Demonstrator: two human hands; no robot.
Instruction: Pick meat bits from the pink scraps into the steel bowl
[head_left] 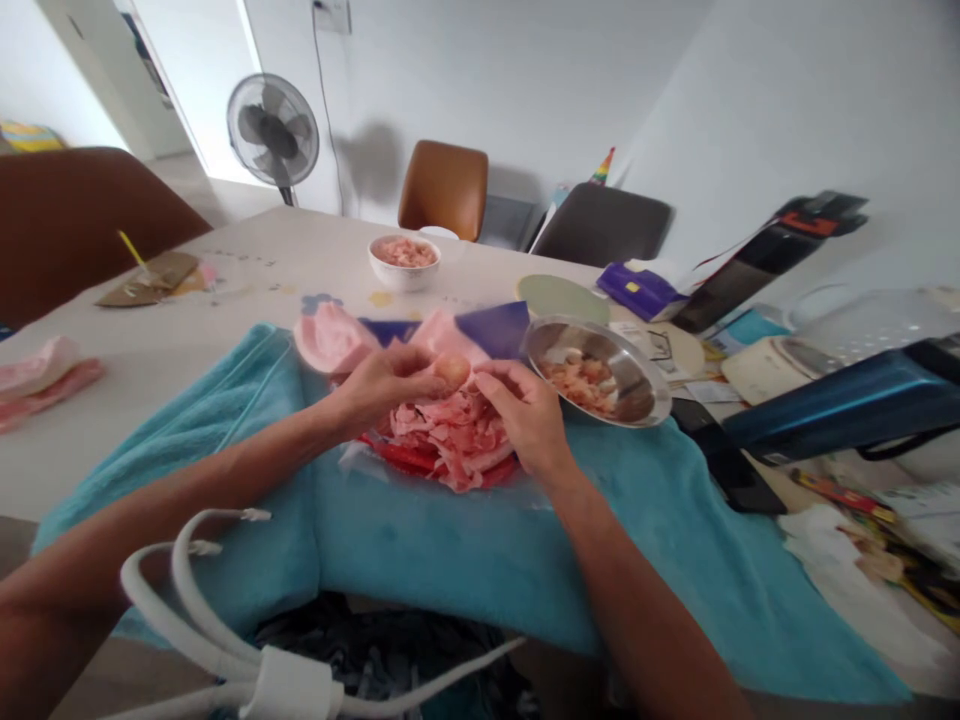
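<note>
My left hand (401, 380) is closed round a small, rounded, pale orange piece of fruit (452, 372), which looks like a pomelo segment. At the right edge of that piece, the thumb and fingers of my right hand (525, 405) are pinched together. Directly below both hands lies a heap of torn pink membranes (454, 440) on red and clear plastic. A thick pink piece of peel (334, 338) sits beyond my left hand. Right of my right hand, a tilted metal bowl (649, 395) holds pale orange-pink bits.
A teal towel (442, 550) covers the near table edge. Farther back stands a white bowl (405, 280) of pink pulp. On the right are a blue bottle (840, 400), a dark phone (731, 460) and a purple pack (637, 290). A white cable (292, 685) crosses the near view.
</note>
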